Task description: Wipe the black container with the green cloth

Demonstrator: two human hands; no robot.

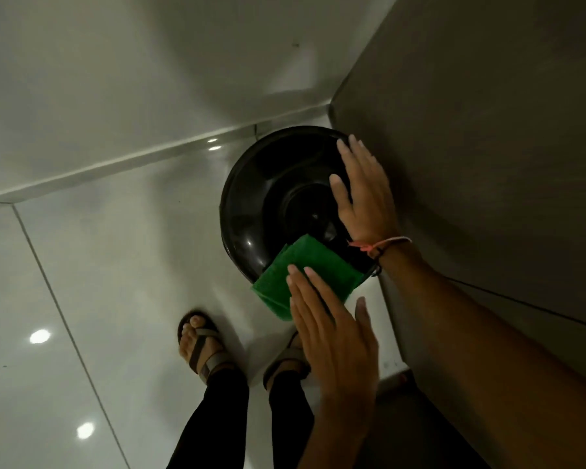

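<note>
The black container [268,204] stood on the pale tiled floor [115,265], tucked into the far corner where the white wall [99,79] met a grey cabinet side [487,130] on the right. It was round, and its glossy top or mouth faced up toward the camera; in the dim light I could not tell for certain whether that dark centre was a lid or the open inside.

The green cloth [305,275], folded into a flat pad, lay over the container's near rim, its long axis running from near-left to far-right. The left hand [332,343] pressed down on its near end with fingers straight and flat, a released grip that pinned the cloth rather than clenching it. The right hand [362,194], with a pink thread band [379,245] at the wrist, lay spread and equally slack against the container's right side, steadying it beside the cabinet.

The unwiped surface lay far and left of the cloth, so the left hand, already on the cloth, was the nearer one for the stroke. A push away from the body, along the curve of the rim, looked the likely next move. Two sandalled feet [200,343] stood just near of the container.
</note>
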